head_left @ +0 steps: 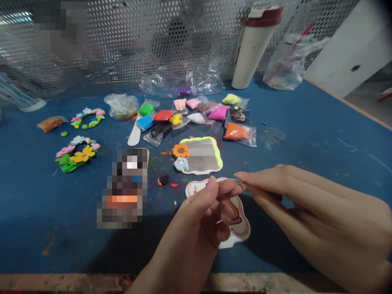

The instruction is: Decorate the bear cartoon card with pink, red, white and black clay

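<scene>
My left hand is palm up over a white printed panel with a wavy edge, its fingers curled and the thumb close to the index finger. From the right, my right hand meets its fingertips, thumb and forefinger pinched together. A thin, pale sliver shows at that pinch, too small to name; whatever lies between the left fingers is hidden. Just beyond both hands lies a small mirror with a neon-yellow clay border along its top and right. An orange clay flower and a light blue one sit on its left edge.
Several bags of coloured clay, including an orange one, lie behind the mirror near a white spatula. Two flower-decorated rings are at left, beside a blurred-out phone-shaped object. A tumbler stands against the perforated screen.
</scene>
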`<state>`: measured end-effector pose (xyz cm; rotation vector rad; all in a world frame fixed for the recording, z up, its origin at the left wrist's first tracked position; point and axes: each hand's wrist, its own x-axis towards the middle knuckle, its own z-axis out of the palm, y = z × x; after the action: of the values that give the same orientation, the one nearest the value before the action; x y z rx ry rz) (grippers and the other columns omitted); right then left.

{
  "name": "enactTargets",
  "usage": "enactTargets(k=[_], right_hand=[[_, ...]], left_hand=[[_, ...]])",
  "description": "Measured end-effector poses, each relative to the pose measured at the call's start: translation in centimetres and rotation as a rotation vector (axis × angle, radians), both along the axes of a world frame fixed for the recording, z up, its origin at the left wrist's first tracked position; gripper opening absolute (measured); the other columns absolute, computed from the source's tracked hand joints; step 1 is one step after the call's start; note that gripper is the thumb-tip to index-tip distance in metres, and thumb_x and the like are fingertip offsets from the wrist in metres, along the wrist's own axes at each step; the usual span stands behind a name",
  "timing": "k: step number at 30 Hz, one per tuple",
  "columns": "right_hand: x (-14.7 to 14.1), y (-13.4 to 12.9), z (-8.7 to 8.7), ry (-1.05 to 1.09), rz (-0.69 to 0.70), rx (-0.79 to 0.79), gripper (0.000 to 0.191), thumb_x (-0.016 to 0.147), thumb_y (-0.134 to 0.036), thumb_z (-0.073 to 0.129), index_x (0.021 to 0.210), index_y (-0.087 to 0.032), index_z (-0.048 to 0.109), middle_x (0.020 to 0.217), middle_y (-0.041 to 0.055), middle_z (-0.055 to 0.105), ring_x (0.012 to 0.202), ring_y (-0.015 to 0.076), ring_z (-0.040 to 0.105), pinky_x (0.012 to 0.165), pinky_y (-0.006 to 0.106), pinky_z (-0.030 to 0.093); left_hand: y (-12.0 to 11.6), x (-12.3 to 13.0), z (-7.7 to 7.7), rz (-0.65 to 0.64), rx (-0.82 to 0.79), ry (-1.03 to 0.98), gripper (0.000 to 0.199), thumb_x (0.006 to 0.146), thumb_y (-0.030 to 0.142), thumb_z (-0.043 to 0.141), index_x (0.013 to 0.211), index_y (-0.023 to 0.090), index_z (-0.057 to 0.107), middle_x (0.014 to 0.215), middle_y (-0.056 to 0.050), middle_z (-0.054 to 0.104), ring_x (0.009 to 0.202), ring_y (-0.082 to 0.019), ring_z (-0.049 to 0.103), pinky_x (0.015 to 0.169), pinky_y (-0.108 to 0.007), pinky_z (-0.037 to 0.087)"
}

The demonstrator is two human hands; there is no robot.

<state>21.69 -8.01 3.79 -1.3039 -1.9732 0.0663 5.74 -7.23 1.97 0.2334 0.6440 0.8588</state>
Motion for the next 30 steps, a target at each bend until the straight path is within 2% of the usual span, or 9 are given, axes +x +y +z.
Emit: enactTargets(k=[4, 8, 30], right_hand=[[-0.01, 0.03, 0.05, -0.009, -0.008, 0.016, 0.019, 0.086, -0.013, 0.056, 0.093, -0.025, 0.069, 0.081, -0.0037, 0.074, 0.066, 0.0110, 0.070, 0.061, 0.019, 0.055], [-0.02, 0.04, -0.05, -0.035, -0.015, 0.039, 0.017, 0.088, -0.015, 0.056, 0.093, -0.023, 0.069, 0.081, -0.0029, 0.074, 0.068, 0.0100, 0.070, 0.061, 0.017, 0.053], [-0.12, 0.20, -0.61, -0.063, -0.063, 0.076, 0.025, 0.088, -0.010, 0.054, 0.097, -0.026, 0.069, 0.081, -0.0035, 0.075, 0.066, 0.0111, 0.070, 0.061, 0.020, 0.055]], left_hand=[[-0.01, 0.00, 0.14, -0.006, -0.013, -0.025, 0.026, 0.091, 0.032, 0.059, 0.089, 0.010, 0.074, 0.075, -0.002, 0.064, 0.059, -0.002, 0.056, 0.049, -0.009, 0.040], [0.05, 0.11, 0.08, 0.009, -0.006, -0.031, 0.024, 0.092, 0.030, 0.058, 0.087, 0.011, 0.074, 0.081, -0.002, 0.066, 0.059, -0.001, 0.056, 0.048, -0.009, 0.040], [-0.13, 0.15, 0.08, -0.005, -0.014, -0.048, 0.025, 0.089, 0.031, 0.062, 0.087, 0.009, 0.074, 0.073, -0.002, 0.063, 0.055, -0.001, 0.052, 0.046, -0.009, 0.040]])
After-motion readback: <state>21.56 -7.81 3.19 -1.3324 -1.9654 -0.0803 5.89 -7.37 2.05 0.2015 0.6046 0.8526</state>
